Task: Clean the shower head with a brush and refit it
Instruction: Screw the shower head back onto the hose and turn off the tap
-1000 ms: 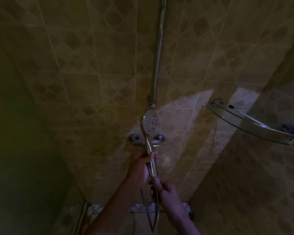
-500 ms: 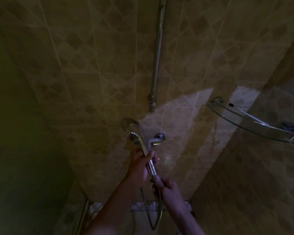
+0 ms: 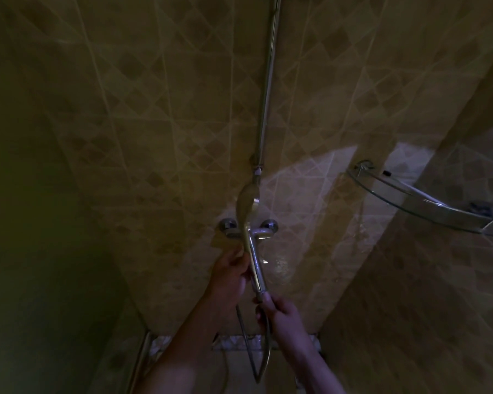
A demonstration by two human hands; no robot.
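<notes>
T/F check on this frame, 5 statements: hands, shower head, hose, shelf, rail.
1. The left hand grips the shower head by its chrome handle. True.
2. The right hand hangs free, holding nothing. False: its fingers are curled round the hose end, just below the handle.
3. A glass corner shelf is mounted on the wall to the right. True.
4. The shower head is clipped into a holder on the vertical rail. False: it is held in hand, in front of the tap; the rail ends above it.
5. A brush is scrubbing the spray face. False: no brush is in view.
</notes>
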